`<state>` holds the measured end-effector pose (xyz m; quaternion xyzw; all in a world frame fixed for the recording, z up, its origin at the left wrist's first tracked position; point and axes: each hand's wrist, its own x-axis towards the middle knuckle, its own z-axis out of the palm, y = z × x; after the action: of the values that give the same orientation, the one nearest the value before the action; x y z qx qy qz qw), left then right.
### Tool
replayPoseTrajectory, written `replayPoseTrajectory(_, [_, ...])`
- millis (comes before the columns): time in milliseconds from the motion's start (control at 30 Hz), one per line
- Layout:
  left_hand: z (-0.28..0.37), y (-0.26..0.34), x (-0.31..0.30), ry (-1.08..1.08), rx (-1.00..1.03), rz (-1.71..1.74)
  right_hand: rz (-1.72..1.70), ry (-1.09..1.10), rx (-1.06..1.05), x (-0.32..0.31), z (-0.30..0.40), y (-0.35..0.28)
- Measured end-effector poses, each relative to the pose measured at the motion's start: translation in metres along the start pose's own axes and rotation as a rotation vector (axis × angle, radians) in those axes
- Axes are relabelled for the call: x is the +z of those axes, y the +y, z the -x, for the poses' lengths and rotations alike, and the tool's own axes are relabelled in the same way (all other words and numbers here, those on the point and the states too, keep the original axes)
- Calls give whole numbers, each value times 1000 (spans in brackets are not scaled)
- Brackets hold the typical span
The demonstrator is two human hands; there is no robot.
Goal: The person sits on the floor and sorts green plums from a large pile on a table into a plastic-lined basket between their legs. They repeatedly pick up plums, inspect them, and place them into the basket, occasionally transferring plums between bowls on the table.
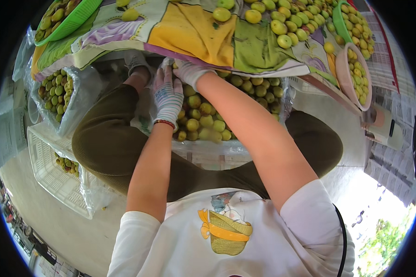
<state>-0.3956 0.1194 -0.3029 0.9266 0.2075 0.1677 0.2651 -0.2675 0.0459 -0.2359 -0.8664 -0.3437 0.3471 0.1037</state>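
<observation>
Between my knees stands a crate lined with clear plastic (215, 147), filled with small round green-yellow fruit (207, 121). My left hand (167, 95), in a striped knit glove, rests at the crate's left side with its fingers stretched forward along the fruit and liner. My right hand (191, 72), gloved too, reaches across the fruit to the far left corner, just beside the left fingertips. A fruit shows between the two hands. The cloth edge overhangs close to the right hand, whose fingertips are partly hidden, so I cannot tell whether it grips anything.
A patterned cloth (190, 31) covers the table ahead, with loose fruit (294, 24) on it. Green baskets (72, 26) and a pink basket (343, 74) hold fruit. To my left are a plastic-lined container of fruit (57, 91) and a white crate (48, 166).
</observation>
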Motion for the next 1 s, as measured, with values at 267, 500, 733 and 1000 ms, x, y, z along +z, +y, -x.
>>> replayPoseTrajectory(267, [-9,20,-5,-199,30,-287,-359,329,-7,-18,107,28])
replayPoseTrajectory(500, [-11,21,-2,-174,77,-176,-1551,382,260,-52,269,134])
replayPoseTrajectory(733, [-15,26,-11,-244,-12,-284,-1941,617,60,-82,349,197])
replayPoseTrajectory(1000, [5,91,-34,-152,496,-44,-1809,526,107,-74,361,192])
